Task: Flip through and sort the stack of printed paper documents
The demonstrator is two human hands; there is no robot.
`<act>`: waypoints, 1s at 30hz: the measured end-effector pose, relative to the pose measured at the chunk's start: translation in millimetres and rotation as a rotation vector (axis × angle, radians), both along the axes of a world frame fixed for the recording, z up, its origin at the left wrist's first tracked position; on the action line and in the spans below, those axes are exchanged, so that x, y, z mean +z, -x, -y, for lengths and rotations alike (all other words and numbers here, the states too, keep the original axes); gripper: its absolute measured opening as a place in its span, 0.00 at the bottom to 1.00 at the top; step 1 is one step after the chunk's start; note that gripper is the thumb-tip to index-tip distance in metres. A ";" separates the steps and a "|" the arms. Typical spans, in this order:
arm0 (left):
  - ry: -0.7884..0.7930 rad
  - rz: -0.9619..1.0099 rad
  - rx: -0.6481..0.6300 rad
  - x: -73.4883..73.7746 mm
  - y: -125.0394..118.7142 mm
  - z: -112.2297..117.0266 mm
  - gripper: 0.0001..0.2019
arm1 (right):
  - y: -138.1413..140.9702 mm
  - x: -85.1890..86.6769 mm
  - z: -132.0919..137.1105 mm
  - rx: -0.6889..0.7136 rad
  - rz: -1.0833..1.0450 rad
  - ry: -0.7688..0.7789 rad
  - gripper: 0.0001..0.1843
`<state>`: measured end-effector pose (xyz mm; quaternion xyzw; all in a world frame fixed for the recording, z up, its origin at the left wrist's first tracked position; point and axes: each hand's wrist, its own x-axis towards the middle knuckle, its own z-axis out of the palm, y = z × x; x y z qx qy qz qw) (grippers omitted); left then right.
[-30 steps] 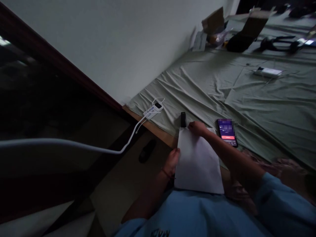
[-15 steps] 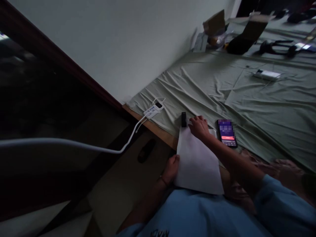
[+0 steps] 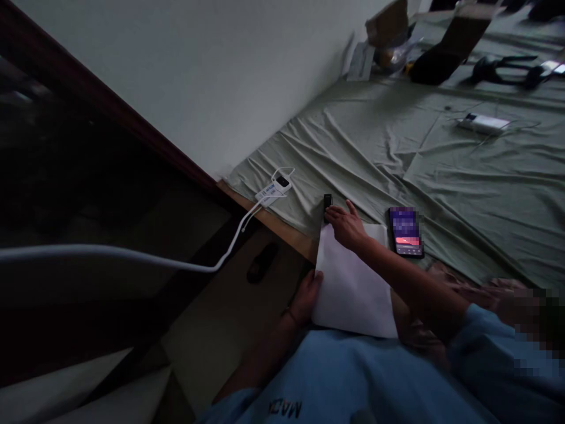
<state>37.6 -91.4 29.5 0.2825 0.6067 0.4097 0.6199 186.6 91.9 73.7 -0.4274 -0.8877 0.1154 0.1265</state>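
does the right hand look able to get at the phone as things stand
Probably yes: the phone lies face up on the sheet, to the right of the right hand. Nothing appears to lie on it or between them, and that hand's fingers look extended, not gripping.

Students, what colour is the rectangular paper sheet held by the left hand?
The rectangular paper sheet looks white, greyish in dim light; see the head view.

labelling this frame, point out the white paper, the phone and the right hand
White paper (image 3: 353,288), head view, middle of its face
Phone (image 3: 405,231), head view, on its lit screen
Right hand (image 3: 347,227), head view, back of the hand
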 end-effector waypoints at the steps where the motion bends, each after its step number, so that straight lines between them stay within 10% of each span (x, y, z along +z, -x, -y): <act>1: 0.036 0.069 0.013 0.7 -1.5 1.3 0.35 | 0.6 2.1 0.1 -0.007 -0.004 0.013 0.30; 8: 0.219 0.132 -0.115 0.1 -11.9 13.8 0.37 | -9.2 5.6 2.4 -0.101 -0.112 0.030 0.25; 18: -0.094 -0.112 -0.298 57.3 -3.6 49.1 0.34 | -124.9 19.9 74.2 -0.542 -0.598 -0.046 0.19; 24: 0.107 0.146 -0.022 28.9 -16.1 37.6 0.39 | -137.3 15.1 126.3 -0.714 -1.038 0.724 0.30; 30: 0.122 0.227 0.056 9.1 -21.0 24.4 0.36 | -117.3 0.3 136.9 -0.764 -0.934 0.661 0.32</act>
